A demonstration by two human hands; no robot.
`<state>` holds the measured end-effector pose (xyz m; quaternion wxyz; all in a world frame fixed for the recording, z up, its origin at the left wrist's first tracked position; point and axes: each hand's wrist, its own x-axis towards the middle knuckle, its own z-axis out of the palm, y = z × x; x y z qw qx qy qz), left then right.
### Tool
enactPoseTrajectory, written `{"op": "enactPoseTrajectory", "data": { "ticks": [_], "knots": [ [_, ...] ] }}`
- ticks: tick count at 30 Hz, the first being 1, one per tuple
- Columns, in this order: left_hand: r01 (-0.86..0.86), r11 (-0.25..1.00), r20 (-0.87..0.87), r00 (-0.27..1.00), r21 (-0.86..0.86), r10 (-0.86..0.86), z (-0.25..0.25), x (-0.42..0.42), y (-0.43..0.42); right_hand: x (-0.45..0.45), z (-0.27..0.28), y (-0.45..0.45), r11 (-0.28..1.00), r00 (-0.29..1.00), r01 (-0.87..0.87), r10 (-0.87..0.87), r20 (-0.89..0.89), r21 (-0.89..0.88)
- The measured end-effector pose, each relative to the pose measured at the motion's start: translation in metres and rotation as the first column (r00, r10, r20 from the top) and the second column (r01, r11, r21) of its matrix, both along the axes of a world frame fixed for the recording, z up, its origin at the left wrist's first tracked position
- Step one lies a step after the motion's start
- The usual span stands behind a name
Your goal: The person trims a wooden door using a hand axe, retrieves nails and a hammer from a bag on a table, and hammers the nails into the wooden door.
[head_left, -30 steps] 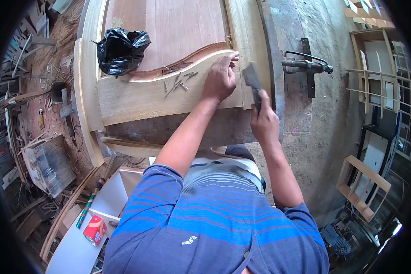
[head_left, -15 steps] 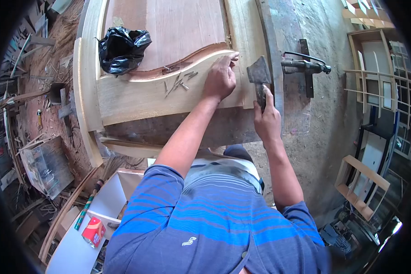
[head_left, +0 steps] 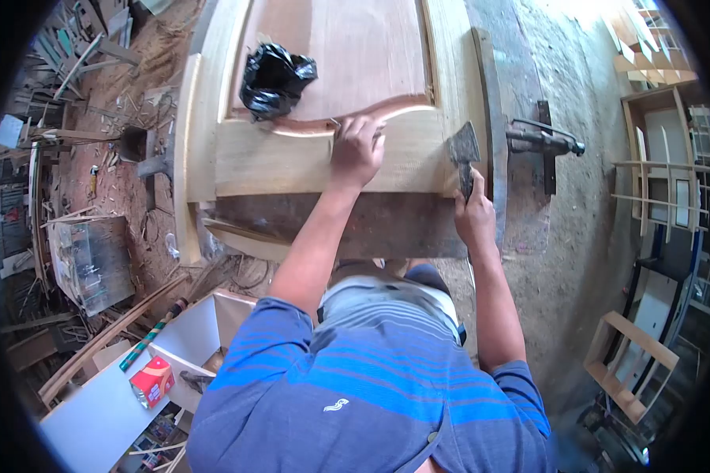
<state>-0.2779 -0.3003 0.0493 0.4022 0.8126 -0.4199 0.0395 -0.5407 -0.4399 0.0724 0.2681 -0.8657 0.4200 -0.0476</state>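
My left hand is over the curved lower rail of a wooden panel, its fingers bent down where the nails were lying. The nails are mostly hidden beneath it, and what the fingers hold is too small to tell. In my right hand is the handle of a flat metal tool, its wide blade pointing away from me above the panel's right side. A black plastic bag lies crumpled on the panel, up and left of my left hand.
A metal clamp sits at the bench's right edge. Lower left, a red box rests on a white board structure. Wooden frames stand at the right, and wood scraps lie on the left floor.
My left hand has moved left along the rail to the nails, from a spot nearer the blade. The view has shifted, so the panel appears farther right. My right hand still holds the tool.
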Motion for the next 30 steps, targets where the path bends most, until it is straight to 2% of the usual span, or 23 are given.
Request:
{"op": "enactPoseTrajectory", "data": {
  "ticks": [3, 4, 7, 10, 13, 15, 18, 21, 22, 26, 30],
  "knots": [
    [-0.064, 0.986, 0.126, 0.991, 0.151, 0.045, -0.014, 0.007, 0.018, 0.005, 0.008, -0.001, 1.0, 0.999, -0.011, 0.01, 0.038, 0.007],
    [-0.042, 0.981, 0.149, 0.989, 0.189, 0.014, -0.015, 0.008, 0.018, 0.004, 0.008, 0.0, 1.0, 0.998, -0.016, 0.015, 0.055, 0.004],
    [-0.033, 0.978, 0.21, 0.978, 0.205, -0.011, -0.02, 0.01, 0.012, 0.001, 0.003, 0.0, 1.0, 0.999, -0.011, 0.011, 0.042, 0.002],
    [-0.098, 0.941, 0.374, 0.927, 0.324, -0.032, -0.023, 0.015, 0.005, 0.0, 0.001, 0.001, 1.0, 0.999, -0.006, 0.007, 0.036, -0.013],
    [-0.089, 0.908, 0.382, 0.92, 0.408, -0.082, -0.022, 0.019, 0.008, 0.001, 0.002, 0.0, 1.0, 1.0, 0.01, -0.01, -0.007, 0.015],
    [-0.101, 0.925, 0.377, 0.925, 0.367, -0.049, -0.019, 0.023, 0.01, 0.002, 0.002, 0.0, 1.0, 1.0, 0.011, -0.011, 0.014, 0.016],
    [-0.11, 0.953, 0.317, 0.948, 0.283, 0.015, 0.002, 0.015, 0.015, -0.002, 0.002, 0.001, 1.0, 0.999, 0.015, -0.015, 0.031, 0.021],
    [-0.045, 0.996, 0.112, 0.993, 0.082, 0.036, 0.018, -0.001, 0.007, -0.002, 0.006, 0.0, 0.998, 0.998, 0.036, -0.039, 0.058, 0.061],
    [-0.007, 1.0, -0.039, 0.999, -0.01, 0.007, 0.024, -0.015, -0.003, -0.003, 0.005, -0.001, 0.996, 0.997, 0.046, -0.051, 0.063, 0.077],
    [0.222, 0.958, -0.194, 0.947, -0.184, -0.256, 0.004, -0.058, -0.05, -0.006, 0.006, -0.004, 0.988, 0.99, 0.066, -0.082, 0.112, 0.141],
    [0.088, 0.971, -0.466, 0.866, -0.22, -0.184, -0.012, -0.083, -0.079, -0.011, 0.017, 0.002, 0.952, 0.962, 0.123, -0.183, 0.201, 0.279]
  ]
}}
